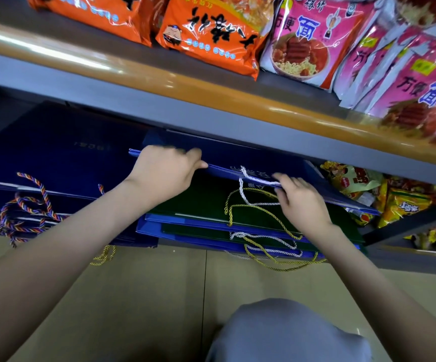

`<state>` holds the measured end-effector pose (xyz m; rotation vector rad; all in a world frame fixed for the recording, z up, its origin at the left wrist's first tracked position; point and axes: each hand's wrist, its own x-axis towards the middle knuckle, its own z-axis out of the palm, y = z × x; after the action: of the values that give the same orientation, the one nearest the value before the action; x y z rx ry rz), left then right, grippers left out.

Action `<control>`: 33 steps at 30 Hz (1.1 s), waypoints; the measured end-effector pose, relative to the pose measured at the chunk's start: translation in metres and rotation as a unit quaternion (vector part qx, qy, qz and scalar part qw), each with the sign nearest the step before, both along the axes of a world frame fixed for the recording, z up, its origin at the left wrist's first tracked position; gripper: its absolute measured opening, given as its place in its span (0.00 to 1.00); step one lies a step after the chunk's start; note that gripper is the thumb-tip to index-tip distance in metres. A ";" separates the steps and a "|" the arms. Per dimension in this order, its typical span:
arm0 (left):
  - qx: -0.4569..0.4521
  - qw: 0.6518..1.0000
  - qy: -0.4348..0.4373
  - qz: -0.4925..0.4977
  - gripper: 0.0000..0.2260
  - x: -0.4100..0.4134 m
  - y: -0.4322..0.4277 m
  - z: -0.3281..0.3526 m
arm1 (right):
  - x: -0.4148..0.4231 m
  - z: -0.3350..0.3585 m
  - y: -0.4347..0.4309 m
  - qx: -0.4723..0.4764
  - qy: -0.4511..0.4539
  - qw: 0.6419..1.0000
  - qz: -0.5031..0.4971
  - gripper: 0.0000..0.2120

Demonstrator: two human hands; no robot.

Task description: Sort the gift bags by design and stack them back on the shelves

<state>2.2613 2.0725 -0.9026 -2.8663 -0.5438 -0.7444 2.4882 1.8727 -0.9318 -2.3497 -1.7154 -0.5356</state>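
Observation:
A flat bright-blue gift bag (258,163) with a white cord handle lies on top of a mixed pile under the shelf. My left hand (167,171) grips its left edge, thumb on top. My right hand (300,199) pinches its front edge by the white cord. Beneath it lies a dark green bag (206,202) with a gold cord, then more blue and green bags (198,228). A separate stack of navy bags (63,158) with multicoloured cords sits to the left.
A grey shelf edge with an orange rail (211,100) overhangs the bags. Orange noodle packs (211,35) and pink noodle packs (316,40) fill the shelf above. Yellow snack packets (368,189) lie right of the pile. Beige floor tiles (159,296) and my grey-clad knee (287,333) are below.

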 end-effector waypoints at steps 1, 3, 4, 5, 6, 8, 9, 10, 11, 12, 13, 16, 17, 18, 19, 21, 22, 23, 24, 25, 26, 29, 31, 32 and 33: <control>0.016 1.000 -0.016 -0.005 0.17 -0.001 0.000 0.001 | 0.005 0.002 0.001 -0.001 -0.005 1.000 -0.012 0.14; 0.025 0.999 -0.020 -0.016 0.16 -0.001 -0.003 0.002 | 0.012 0.004 0.001 0.006 -0.031 0.999 -0.019 0.13; 0.023 0.999 -0.020 -0.022 0.15 -0.001 -0.008 0.003 | 0.013 0.003 0.000 0.012 -0.052 0.999 -0.013 0.12; 0.020 0.999 -0.017 -0.032 0.16 0.001 -0.012 0.000 | 0.012 0.002 -0.001 0.017 -0.071 0.997 -0.004 0.13; 0.018 0.999 -0.003 -0.040 0.18 0.003 -0.019 -0.002 | 0.010 0.001 -0.002 0.021 -0.085 0.996 0.005 0.15; 0.034 0.996 0.068 -0.043 0.24 0.010 -0.036 -0.005 | 0.004 -0.003 0.000 0.036 -0.099 0.994 0.027 0.16; 0.054 0.990 0.126 -0.037 0.28 0.015 -0.042 -0.007 | 0.000 -0.004 0.001 0.047 -0.099 0.993 0.039 0.16; 0.072 0.980 0.180 -0.035 0.31 0.022 -0.046 -0.009 | -0.003 -0.004 0.002 0.056 -0.095 0.993 0.048 0.14; 0.085 0.972 0.214 -0.039 0.35 0.027 -0.048 -0.010 | -0.006 -0.004 0.002 0.067 -0.091 0.992 0.055 0.13; 0.100 0.966 0.235 -0.043 0.39 0.030 -0.048 -0.008 | -0.009 -0.004 0.001 0.075 -0.091 0.991 0.059 0.12; 0.112 0.962 0.247 -0.043 0.41 0.031 -0.046 -0.007 | -0.013 -0.005 -0.001 0.084 -0.098 0.990 0.065 0.12; 0.111 0.960 0.254 -0.043 0.39 0.034 -0.037 -0.009 | -0.023 -0.010 -0.014 0.090 -0.126 0.982 0.110 0.14; 0.109 0.961 0.251 -0.038 0.38 0.032 -0.034 -0.010 | -0.027 -0.014 -0.018 0.079 -0.132 0.980 0.128 0.16; 0.110 0.965 0.236 -0.034 0.39 0.031 -0.031 -0.012 | -0.030 -0.017 -0.022 0.063 -0.134 0.979 0.141 0.18; 0.107 0.969 0.223 -0.028 0.40 0.028 -0.030 -0.013 | -0.033 -0.021 -0.025 0.047 -0.131 0.979 0.146 0.20; 0.090 0.983 0.158 -0.037 0.41 0.025 -0.025 -0.016 | -0.039 -0.028 -0.026 0.006 -0.114 0.984 0.138 0.25; 0.072 0.988 0.127 -0.058 0.41 0.026 -0.021 -0.022 | -0.042 -0.032 -0.025 -0.018 -0.102 0.987 0.123 0.28; 0.059 0.990 0.103 -0.077 0.40 0.026 -0.018 -0.026 | -0.044 -0.036 -0.024 -0.038 -0.087 0.990 0.106 0.30; 0.049 0.991 0.090 -0.091 0.40 0.025 -0.017 -0.028 | -0.045 -0.039 -0.023 -0.052 -0.063 0.993 0.088 0.32; 0.043 0.991 0.073 -0.106 0.39 0.024 -0.017 -0.026 | -0.046 -0.039 -0.021 -0.064 -0.028 0.995 0.067 0.32; 0.041 0.990 0.051 -0.123 0.37 0.023 -0.017 -0.025 | -0.045 -0.039 -0.019 -0.071 0.017 0.996 0.045 0.31; 0.032 0.983 -0.013 -0.178 0.29 0.021 -0.018 -0.023 | -0.037 -0.036 -0.012 -0.109 0.123 0.986 -0.014 0.31; 0.041 0.980 -0.024 -0.196 0.22 0.022 -0.019 -0.023 | -0.031 -0.035 -0.011 -0.133 0.098 0.986 -0.027 0.33; 0.045 0.979 -0.028 -0.198 0.22 0.023 -0.019 -0.024 | -0.028 -0.033 -0.012 -0.142 0.071 0.987 -0.028 0.34; 0.042 0.980 -0.025 -0.194 0.23 0.024 -0.019 -0.025 | -0.028 -0.030 -0.012 -0.141 0.031 0.989 -0.026 0.35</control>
<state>2.2853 2.0540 -0.9273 -2.9102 0.0506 -0.8704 2.4603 1.8602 -0.9616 -2.5757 -1.8117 -0.2363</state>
